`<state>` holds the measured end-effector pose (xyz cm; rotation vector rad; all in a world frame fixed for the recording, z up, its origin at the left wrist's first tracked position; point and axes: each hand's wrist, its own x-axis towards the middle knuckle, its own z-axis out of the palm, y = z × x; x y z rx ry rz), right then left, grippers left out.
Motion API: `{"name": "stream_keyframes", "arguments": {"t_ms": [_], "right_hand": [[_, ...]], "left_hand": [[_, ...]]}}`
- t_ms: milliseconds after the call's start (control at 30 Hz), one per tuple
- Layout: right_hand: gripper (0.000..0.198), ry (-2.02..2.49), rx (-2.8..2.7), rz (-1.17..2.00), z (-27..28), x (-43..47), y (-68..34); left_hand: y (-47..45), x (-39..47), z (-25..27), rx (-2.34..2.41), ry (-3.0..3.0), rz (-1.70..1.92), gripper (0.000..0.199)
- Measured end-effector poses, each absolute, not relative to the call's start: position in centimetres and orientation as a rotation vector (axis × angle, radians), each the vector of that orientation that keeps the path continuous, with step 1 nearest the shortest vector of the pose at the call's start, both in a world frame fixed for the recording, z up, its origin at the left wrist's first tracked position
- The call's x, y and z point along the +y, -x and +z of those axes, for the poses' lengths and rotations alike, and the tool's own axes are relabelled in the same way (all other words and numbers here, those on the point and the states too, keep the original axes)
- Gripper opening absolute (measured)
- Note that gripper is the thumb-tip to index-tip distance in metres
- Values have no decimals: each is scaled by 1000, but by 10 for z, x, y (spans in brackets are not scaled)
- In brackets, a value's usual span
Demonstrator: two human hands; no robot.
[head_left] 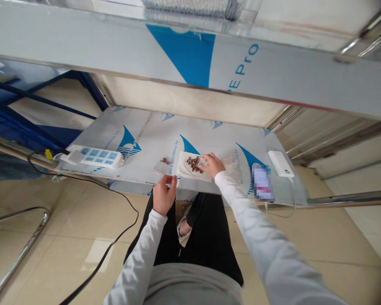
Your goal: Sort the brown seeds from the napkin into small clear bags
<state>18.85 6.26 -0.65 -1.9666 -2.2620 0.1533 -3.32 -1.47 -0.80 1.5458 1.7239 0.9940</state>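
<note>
A heap of small brown pieces [193,163] lies on a white cloth or paper sheet [184,170] near the front edge of the low shelf. My right hand [213,164] reaches over the heap's right side, fingers closed on something clear and small that I cannot make out. At the shelf's front edge, left of the sheet, my left hand [165,195] is closed in a pinch; a small pale thing shows at its fingertips, too small to name. Just beyond it, a clear plastic bag [161,167] lies flat with a few brown pieces on or in it.
A white power strip [98,156] with a plugged-in adapter sits on the shelf's left, its black cable [127,231] running over the floor. At right lie a phone [262,182] and a white power bank [281,164] with a cord. An upper shelf [114,46] spans above.
</note>
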Motion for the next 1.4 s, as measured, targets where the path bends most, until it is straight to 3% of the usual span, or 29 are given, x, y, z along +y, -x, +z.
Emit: {"name": "stream_keyframes", "arguments": {"t_ms": [167, 500, 700, 900, 1033, 1100, 1200, 1267, 1400], "right_hand": [[23, 1991, -2634, -31, 4, 93, -186], [28, 1800, -2942, -251, 12, 104, -161], [25, 1864, -2806, -326, 22, 95, -189], [61, 2494, -2032, -68, -7, 73, -260], [80, 2410, -1742, 40, -28, 53, -277], [77, 2196, -1543, -66, -24, 39, -269], [51, 1813, -1326, -70, -5, 7, -231], [28, 1612, -1360, 195, 9, -18, -190], [19, 1398, -1347, 658, 21, -51, -112]], "left_hand": [[48, -14, -39, 1935, -1884, 893, 15], [67, 15, -72, 1955, -2127, 494, 52], [88, 11, -64, 2009, -2159, 440, 40], [106, 2, -67, 2067, -2179, 559, 25], [109, 3, -63, 2065, -2130, 663, 26], [106, 1, -50, 2067, -2009, 751, 26], [91, -7, -21, 2033, -1770, 910, 25], [71, -13, -1, 1958, -1568, 989, 24], [27, -24, 19, 1438, -1153, 1113, 31]]}}
